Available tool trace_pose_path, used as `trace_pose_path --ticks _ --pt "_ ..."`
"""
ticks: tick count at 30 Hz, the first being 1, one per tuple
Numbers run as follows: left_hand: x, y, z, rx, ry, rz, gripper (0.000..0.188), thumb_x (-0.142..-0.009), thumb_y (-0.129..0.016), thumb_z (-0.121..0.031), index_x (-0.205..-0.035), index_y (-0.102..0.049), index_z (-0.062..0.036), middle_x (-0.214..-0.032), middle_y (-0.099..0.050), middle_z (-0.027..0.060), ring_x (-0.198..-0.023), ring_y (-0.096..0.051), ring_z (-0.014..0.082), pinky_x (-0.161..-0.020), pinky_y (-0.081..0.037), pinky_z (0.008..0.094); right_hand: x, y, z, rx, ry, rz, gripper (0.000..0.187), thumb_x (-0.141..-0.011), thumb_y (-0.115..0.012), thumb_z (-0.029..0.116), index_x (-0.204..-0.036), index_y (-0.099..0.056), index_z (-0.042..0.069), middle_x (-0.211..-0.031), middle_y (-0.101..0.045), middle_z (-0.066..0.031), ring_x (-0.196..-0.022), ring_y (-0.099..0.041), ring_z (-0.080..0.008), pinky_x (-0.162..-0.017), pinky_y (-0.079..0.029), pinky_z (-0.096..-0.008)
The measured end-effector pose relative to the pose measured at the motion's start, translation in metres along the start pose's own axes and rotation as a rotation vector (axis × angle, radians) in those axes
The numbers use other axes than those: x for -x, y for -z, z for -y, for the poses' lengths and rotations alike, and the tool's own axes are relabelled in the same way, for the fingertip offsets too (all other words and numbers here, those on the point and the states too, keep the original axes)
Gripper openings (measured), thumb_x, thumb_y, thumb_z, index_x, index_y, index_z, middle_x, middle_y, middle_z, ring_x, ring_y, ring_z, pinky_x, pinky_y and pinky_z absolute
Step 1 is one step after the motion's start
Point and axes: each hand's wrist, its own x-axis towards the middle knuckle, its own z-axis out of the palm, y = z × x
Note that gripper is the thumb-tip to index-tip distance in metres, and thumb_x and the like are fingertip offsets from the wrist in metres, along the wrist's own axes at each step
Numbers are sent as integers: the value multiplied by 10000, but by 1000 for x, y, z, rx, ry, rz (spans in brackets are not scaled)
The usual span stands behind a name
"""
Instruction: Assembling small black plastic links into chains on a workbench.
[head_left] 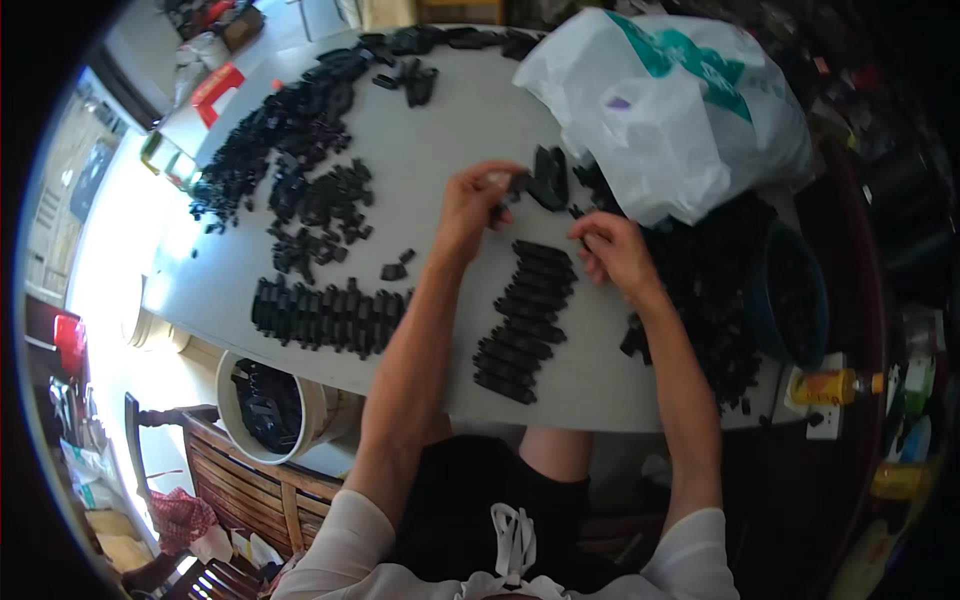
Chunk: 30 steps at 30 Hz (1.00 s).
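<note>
My left hand (474,208) is raised over the middle of the table, its fingers pinched on a small black plastic part (519,184). Just right of it, my right hand (614,250) has thumb and fingers pressed together; a dark bit shows at the fingertips, too small to name. Between and beyond the hands lie a few larger black plastic pieces (547,178). Below them, a staggered column of long black pieces (523,322) runs toward me. Left of my left forearm is a row of similar black pieces (325,315), set side by side.
Loose black parts (325,205) spread along the table's left side. A white plastic bag (680,120) bulges at the far right, beside another dark heap (700,290) and a dark tub (795,295). A white bucket (318,415) of black parts stands below the table's left edge.
</note>
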Motion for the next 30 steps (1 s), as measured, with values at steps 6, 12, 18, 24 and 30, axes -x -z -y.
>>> trace_pose_path --ticks 6,12,18,24,30 --pt "-12 -9 28 195 62 126 149 -878 -654 -111 -996 -665 -20 -908 -656 40 -682 -590 108 -617 -506 250 6 24 -14 132 103 -125 209 -781 -584 -77 -962 -547 22 -668 -520 -17 -503 -496 -80 -432 -375 -232" --pt "11 -13 7 -198 -47 58 252 -797 -600 99 -1018 -583 -20 -810 -614 46 -713 -582 103 -637 -485 250 1 0 -6 -22 48 -250 220 -821 -569 -54 -1013 -482 7 -698 -584 -78 -524 -547 -115 -449 -450 -255" --pt "1 -5 15 -556 -445 48 177 -701 -704 -9 -865 -642 -30 -733 -611 124 -687 -627 239 -629 -480 342 -7 2 8 188 214 -170 105 -823 -624 -15 -921 -588 -7 -756 -606 -41 -612 -564 -94 -531 -448 -251" --pt "-7 -13 21 -683 -430 37 230 -616 -761 -43 -841 -719 -62 -795 -597 122 -804 -597 304 -722 -477 391 -25 -7 11 313 280 -182 166 -721 -716 -22 -853 -618 -8 -776 -566 -56 -672 -560 -144 -622 -455 -287" --pt "-3 -7 19 -675 -388 45 235 -591 -734 -12 -823 -714 -48 -824 -596 135 -810 -589 315 -726 -480 399 -41 -24 19 559 480 -188 177 -703 -705 -34 -856 -627 8 -779 -559 -90 -691 -598 -212 -628 -478 -307"
